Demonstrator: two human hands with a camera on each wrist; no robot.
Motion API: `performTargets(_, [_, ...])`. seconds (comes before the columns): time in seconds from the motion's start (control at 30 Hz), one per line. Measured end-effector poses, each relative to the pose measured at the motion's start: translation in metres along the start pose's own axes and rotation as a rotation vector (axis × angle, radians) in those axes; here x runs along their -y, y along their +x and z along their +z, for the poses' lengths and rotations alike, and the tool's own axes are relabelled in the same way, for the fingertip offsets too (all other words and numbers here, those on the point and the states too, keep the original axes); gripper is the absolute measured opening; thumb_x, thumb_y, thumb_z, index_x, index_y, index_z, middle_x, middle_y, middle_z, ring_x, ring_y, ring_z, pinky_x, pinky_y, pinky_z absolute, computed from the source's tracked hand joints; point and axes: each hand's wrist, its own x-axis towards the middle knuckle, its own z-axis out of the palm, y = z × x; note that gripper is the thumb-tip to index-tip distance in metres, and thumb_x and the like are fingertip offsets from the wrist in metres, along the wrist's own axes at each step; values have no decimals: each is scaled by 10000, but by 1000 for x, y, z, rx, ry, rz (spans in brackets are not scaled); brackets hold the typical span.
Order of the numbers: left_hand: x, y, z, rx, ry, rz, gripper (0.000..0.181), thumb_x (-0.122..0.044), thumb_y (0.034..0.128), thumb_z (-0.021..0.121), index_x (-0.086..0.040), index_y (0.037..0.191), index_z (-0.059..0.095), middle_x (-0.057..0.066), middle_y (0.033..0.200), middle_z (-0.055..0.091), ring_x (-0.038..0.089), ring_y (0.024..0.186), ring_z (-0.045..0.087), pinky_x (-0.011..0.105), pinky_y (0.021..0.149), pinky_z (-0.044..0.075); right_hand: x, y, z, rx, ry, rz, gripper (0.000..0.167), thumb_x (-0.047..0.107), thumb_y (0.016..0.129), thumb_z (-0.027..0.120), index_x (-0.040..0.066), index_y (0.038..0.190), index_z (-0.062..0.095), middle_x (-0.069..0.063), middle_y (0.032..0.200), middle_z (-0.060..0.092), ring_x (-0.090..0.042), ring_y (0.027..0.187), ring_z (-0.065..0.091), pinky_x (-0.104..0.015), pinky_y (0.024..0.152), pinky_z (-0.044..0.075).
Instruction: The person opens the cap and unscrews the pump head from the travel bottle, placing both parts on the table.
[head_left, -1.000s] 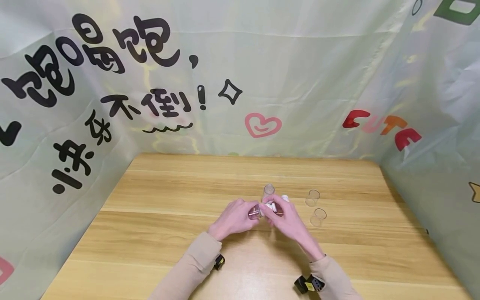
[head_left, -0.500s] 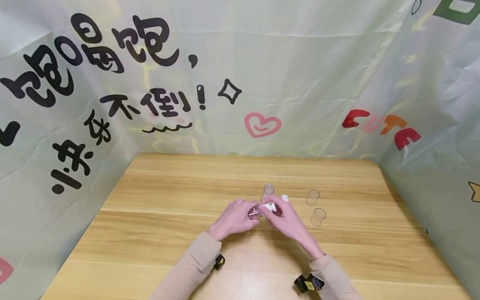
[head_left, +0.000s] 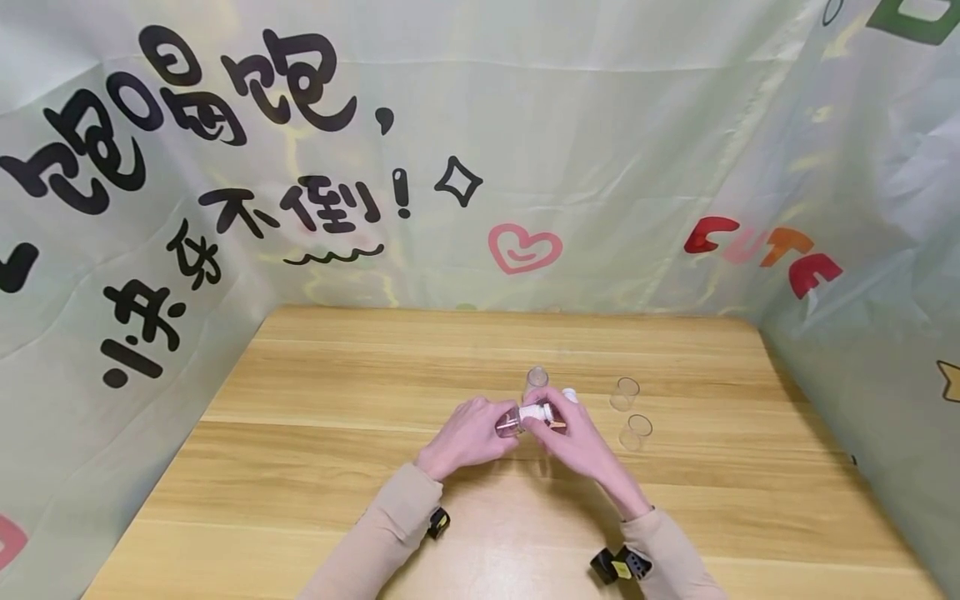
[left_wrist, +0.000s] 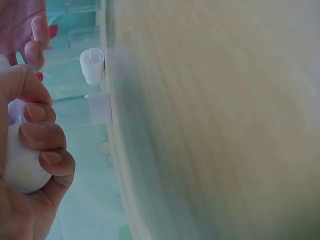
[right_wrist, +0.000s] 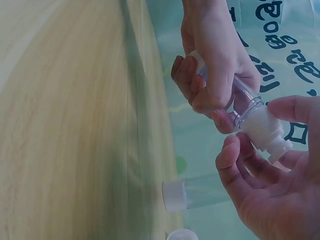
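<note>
Low over the table, my left hand [head_left: 468,433] grips a small clear bottle [head_left: 508,424]. Its fingers curl round the body and the white rounded end [left_wrist: 25,165]. The bottle lies tilted, neck to the right. A white pump head [head_left: 536,412] sits at the neck, and my right hand [head_left: 573,437] pinches it between thumb and fingers. In the right wrist view the screw neck [right_wrist: 250,109] shows between the hands. Just behind them stands another clear bottle [head_left: 537,379], its white end [right_wrist: 174,195] on the table. A separate white pump head [left_wrist: 92,65] stands beside it.
Two clear open cups or covers, one farther back [head_left: 624,393] and one nearer [head_left: 636,433], stand right of the hands. The wooden table [head_left: 337,375] is bounded by a printed cloth [head_left: 600,150] at the back and sides.
The left hand keeps its place with the bottle. My right thumb and fingers have shifted slightly on the white pump head, and more of it shows now.
</note>
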Motion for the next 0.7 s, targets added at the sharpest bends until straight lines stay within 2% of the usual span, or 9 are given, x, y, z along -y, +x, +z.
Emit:
performTargets(0.13, [0,1,1,-6,12,3,114,-180,829,720,-165,851,609,-116,618,534,-21,507,409,137,488,371,0,1,-1,-1,-11,12,156,191,1020,564,76,1122,587,-237,732,607,-105,513,525,-232,435,446])
performTargets(0.23, [0,2,1,-8,20,7,116,-179,822,724,-169,853,613,-111,624,550,-17,514,418,137,496,375,-2,0,-2,-10,-20,6,137,193,1033,542,86,1085,610,-234,680,592,-86,496,503,-228,427,423])
performTargets(0.37, [0,2,1,1,14,8,112,-174,826,719,-168,857,612,-113,616,534,-20,505,410,133,485,370,-3,0,-2,-19,-4,1,114,127,1002,571,62,1087,608,-230,734,592,-144,535,538,-231,459,457])
performTargets(0.47, [0,2,0,1,13,6,115,-177,830,723,-166,854,611,-108,618,540,-15,508,412,137,489,373,-2,-1,-2,-8,0,7,137,138,1003,570,56,1110,595,-214,746,594,-189,543,551,-233,461,464])
performTargets(0.6, [0,1,0,-1,10,-3,124,-186,826,730,-174,847,609,-106,633,562,-10,521,425,145,505,379,-2,0,-2,23,-12,16,158,197,1035,535,70,1106,594,-177,685,590,-114,515,521,-228,450,439])
performTargets(0.7, [0,0,-1,3,6,-3,127,-180,825,728,-178,840,601,-104,629,555,-6,521,418,149,504,373,-2,-1,-2,36,13,8,142,160,1023,550,53,1106,594,-181,678,584,-92,514,512,-221,451,439])
